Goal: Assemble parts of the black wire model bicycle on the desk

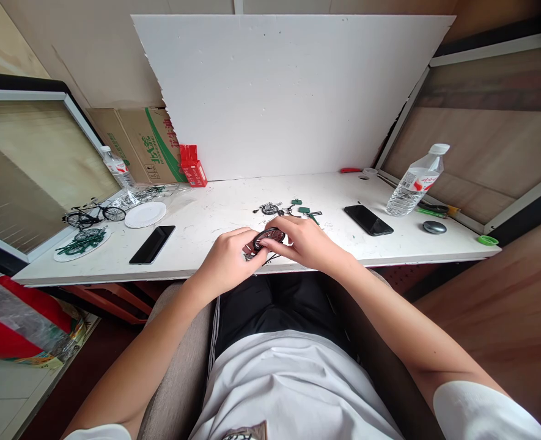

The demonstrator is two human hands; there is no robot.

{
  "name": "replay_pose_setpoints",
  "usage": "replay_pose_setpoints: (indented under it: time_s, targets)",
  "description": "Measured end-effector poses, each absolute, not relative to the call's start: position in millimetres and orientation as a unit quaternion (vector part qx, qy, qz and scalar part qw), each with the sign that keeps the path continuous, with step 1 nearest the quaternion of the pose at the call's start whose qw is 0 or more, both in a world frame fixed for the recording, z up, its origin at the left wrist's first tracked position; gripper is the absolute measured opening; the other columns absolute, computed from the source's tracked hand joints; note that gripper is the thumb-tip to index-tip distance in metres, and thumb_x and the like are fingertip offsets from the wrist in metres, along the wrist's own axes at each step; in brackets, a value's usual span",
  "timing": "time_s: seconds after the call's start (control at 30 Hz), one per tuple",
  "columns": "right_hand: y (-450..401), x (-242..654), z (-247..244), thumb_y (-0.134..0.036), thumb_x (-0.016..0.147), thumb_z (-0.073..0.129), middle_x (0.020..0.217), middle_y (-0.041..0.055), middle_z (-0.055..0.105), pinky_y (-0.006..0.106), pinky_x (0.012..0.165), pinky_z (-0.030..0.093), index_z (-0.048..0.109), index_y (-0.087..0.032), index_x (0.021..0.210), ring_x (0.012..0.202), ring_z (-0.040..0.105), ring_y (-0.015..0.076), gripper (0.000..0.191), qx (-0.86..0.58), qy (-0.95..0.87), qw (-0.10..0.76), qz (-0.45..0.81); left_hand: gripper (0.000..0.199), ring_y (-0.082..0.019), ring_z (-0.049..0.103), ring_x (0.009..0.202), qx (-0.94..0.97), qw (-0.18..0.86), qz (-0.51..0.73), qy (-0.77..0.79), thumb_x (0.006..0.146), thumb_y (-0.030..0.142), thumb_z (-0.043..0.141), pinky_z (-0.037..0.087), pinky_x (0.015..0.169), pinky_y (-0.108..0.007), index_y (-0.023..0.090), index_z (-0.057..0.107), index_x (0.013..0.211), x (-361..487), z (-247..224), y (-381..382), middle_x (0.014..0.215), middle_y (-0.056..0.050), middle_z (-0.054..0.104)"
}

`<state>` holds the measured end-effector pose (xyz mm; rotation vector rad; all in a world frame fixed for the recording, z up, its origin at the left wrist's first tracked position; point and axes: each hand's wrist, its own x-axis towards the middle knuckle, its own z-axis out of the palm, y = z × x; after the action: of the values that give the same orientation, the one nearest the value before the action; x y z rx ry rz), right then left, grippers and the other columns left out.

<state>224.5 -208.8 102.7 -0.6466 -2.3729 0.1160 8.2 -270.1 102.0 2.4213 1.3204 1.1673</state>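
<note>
Between my two hands, above the table's front edge, is a small black spoked model bicycle wheel (pixel 270 236). My left hand (pixel 230 258) grips its left side, thumb and fingers closed on the rim. My right hand (pixel 303 241) pinches it from the upper right, with the thumb laid across the spokes. Thin dark parts (pixel 272 258) show below the wheel, partly hidden by my fingers. Just beyond my hands lie another small wheel (pixel 270 209), a green block (pixel 304 209) and several loose dark and green pieces.
On the white table (pixel 197 214), an assembled black model bicycle (pixel 95 214) stands at left, near a white plate (pixel 145 214) and a phone (pixel 152 245). Another phone (pixel 368 220), a water bottle (pixel 417 181) and a dark oval object (pixel 434 227) are at right. A white board (pixel 293 91) rises behind.
</note>
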Motion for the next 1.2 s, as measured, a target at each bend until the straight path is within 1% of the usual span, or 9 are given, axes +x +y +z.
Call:
replay_pose_setpoints:
  time_s: [0.37,0.8,1.2]
  targets:
    - [-209.0,224.0,102.0,-0.053,0.108,0.055,0.091,0.0073,0.073,0.029,0.068,0.043,0.065,-0.020,0.112,0.074,0.063,0.0192,0.035,-0.250,-0.908,0.331,0.051,0.019,-0.015,0.060,0.071,0.810,0.067,0.385,0.438,0.095,0.023,0.066,0.046,0.071,-0.029,0.020,0.056,0.078,8.0,100.4,-269.3,0.077,0.000,0.062]
    - [-209.3,223.5,101.5,-0.054,0.108,0.054,0.092,0.0075,0.074,0.030,0.068,0.043,0.065,-0.021,0.112,0.076,0.065,0.0199,0.036,-0.256,-0.910,0.322,0.051,0.017,-0.015,0.059,0.070,0.816,0.050,0.380,0.433,0.094,0.021,0.064,0.045,0.068,-0.028,0.020,0.059,0.078,8.1,99.4,-267.8,0.075,0.000,0.063]
    - [-209.9,222.8,101.6,-0.053,0.108,0.054,0.092,0.0068,0.075,0.029,0.069,0.043,0.065,-0.020,0.110,0.076,0.067,0.0195,0.035,-0.258,-0.911,0.315,0.056,0.014,-0.015,0.060,0.071,0.815,0.053,0.377,0.437,0.093,0.021,0.066,0.046,0.071,-0.029,0.020,0.060,0.081,7.6,96.7,-267.0,0.076,0.000,0.063]
